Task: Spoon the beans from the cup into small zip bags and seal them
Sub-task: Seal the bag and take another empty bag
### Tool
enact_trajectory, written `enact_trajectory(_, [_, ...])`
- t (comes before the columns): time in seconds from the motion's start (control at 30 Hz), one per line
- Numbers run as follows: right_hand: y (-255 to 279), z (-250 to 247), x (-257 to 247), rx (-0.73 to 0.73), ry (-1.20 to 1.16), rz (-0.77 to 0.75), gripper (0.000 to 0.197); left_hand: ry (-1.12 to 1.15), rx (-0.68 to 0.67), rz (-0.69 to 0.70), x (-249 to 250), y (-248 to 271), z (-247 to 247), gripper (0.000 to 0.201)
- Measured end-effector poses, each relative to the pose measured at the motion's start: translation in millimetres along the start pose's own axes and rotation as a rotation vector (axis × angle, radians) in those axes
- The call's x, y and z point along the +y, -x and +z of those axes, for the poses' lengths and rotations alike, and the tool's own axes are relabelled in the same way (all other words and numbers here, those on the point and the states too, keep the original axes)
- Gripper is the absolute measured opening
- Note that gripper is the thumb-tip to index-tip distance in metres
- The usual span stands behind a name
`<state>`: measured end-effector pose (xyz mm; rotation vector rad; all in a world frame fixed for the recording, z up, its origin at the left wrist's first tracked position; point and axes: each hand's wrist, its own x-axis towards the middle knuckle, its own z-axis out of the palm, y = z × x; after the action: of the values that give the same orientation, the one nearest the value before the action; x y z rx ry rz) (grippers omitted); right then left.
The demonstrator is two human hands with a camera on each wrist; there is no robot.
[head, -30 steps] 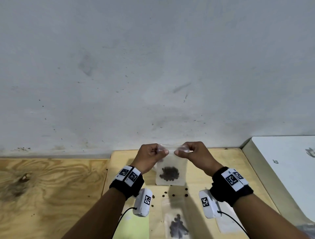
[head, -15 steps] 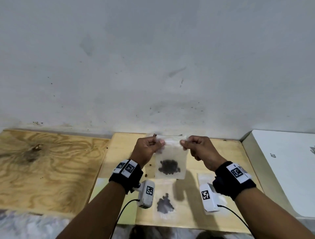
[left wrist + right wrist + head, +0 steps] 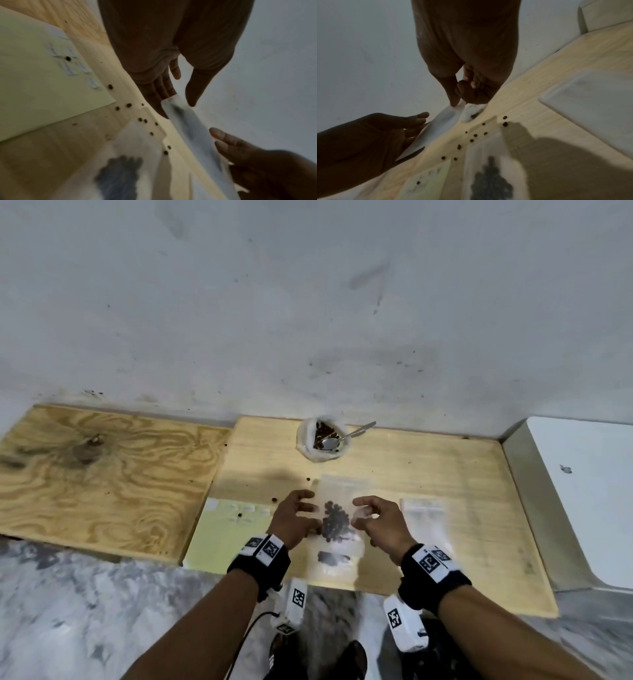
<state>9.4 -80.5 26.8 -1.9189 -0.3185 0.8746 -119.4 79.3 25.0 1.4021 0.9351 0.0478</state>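
Head view shows both hands low over the pale wooden desk (image 3: 428, 474), with a small clear zip bag holding dark beans (image 3: 334, 520) between them. The left hand (image 3: 294, 520) has its fingers spread and nearly straight, its grip wide, fingertips at the bag's left edge. The right hand (image 3: 378, 523) pinches the bag's right edge between thumb and forefinger, as the right wrist view confirms, though blur makes the exact contact hard to read. A second clear bag of beans (image 3: 334, 559) lies flat on the desk just nearer the person. At the desk's far edge stands a white cup of reddish-brown beans (image 3: 323, 438) with a metal spoon (image 3: 346, 436) resting in it. Loose beans (image 3: 128, 105) lie scattered beside a pale yellow-green sheet (image 3: 226, 537).
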Motion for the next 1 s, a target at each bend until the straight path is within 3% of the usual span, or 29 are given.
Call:
enact_trajectory(0.17, [-1,22,33,-0.057,0.300,0.033,0.045,-0.346,-0.044,0.004,-38,-4,0,0.039])
enact_trajectory(0.4, [7,47,61,-0.085,0.547,0.086,0.060,-0.489,-0.120,-0.024,-75,-11,-2,0.037])
enact_trajectory(0.57, [11,41,54,-0.122,0.617,0.135,0.073,-0.570,-0.170,0.026,-69,-17,-8,0.036])
enact_trajectory(0.63, [15,29,51,-0.076,0.558,0.146,0.066,-0.615,-0.114,0.071,-61,-18,-9,0.035])
enact_trajectory(0.73, [21,0,54,0.006,0.451,0.127,0.032,-0.572,-0.054,0.145,-44,-17,3,0.027])
enact_trajectory(0.83, [21,-39,61,0.114,0.397,0.146,0.018,-0.445,-0.150,0.155,-21,-16,33,0.018])
enact_trajectory(1.0, [13,-102,79,0.304,0.327,0.209,0.019,-0.287,-0.349,-0.040,-1,-29,103,0.009])
